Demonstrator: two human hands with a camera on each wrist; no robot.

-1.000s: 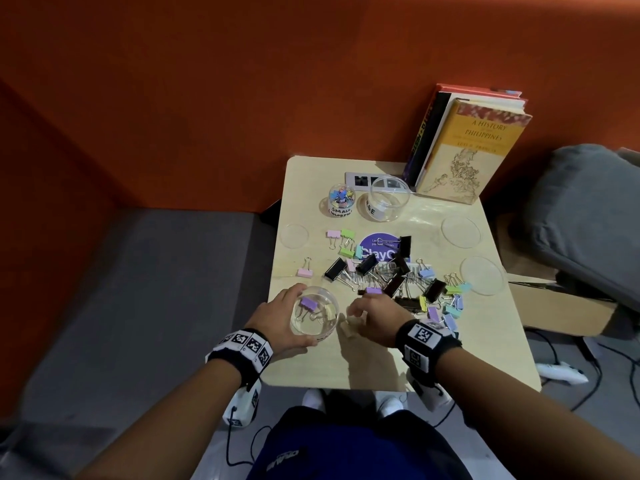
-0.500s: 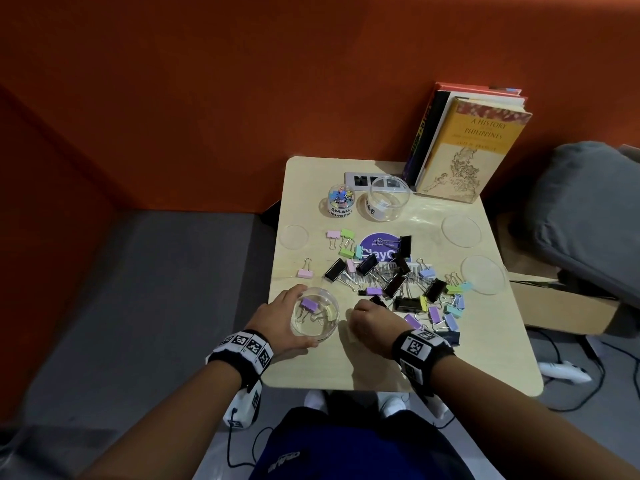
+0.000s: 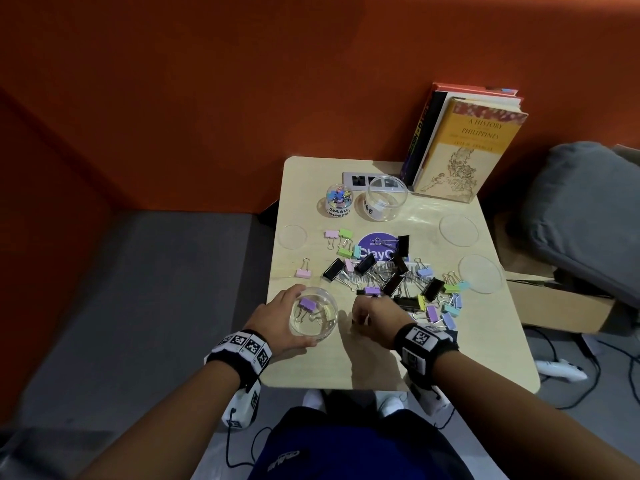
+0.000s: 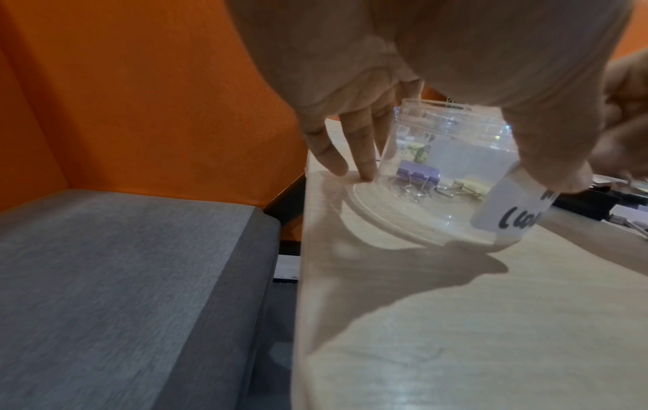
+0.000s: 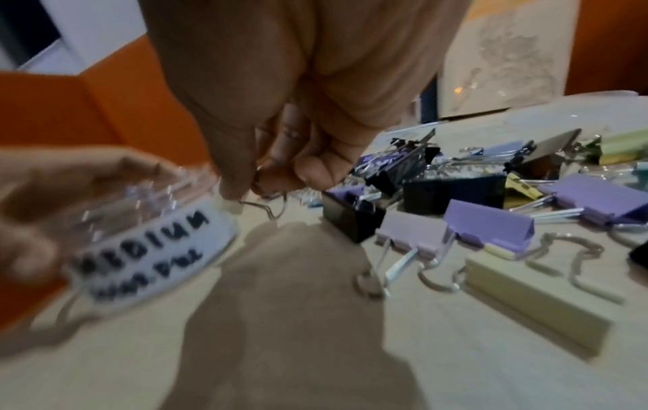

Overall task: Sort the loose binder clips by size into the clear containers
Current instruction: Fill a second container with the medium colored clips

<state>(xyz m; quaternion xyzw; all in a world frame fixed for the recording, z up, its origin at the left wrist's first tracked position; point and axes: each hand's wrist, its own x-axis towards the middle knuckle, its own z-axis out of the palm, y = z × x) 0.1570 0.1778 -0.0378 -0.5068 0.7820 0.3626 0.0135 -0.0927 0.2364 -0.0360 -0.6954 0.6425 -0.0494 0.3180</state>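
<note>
Right hand (image 3: 372, 315) now pinches a clip's wire loop (image 5: 270, 204); left hand (image 3: 277, 322) grips jar (image 3: 313, 315)

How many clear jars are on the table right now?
3. The medium jar sits at the near left edge, held by the left hand. The small jar and the large jar stand side by side at the far end, near the books.

Orange walls (image 3: 207, 81), grey floor (image 3: 138, 289), pale wooden table (image 3: 467, 341)
</note>
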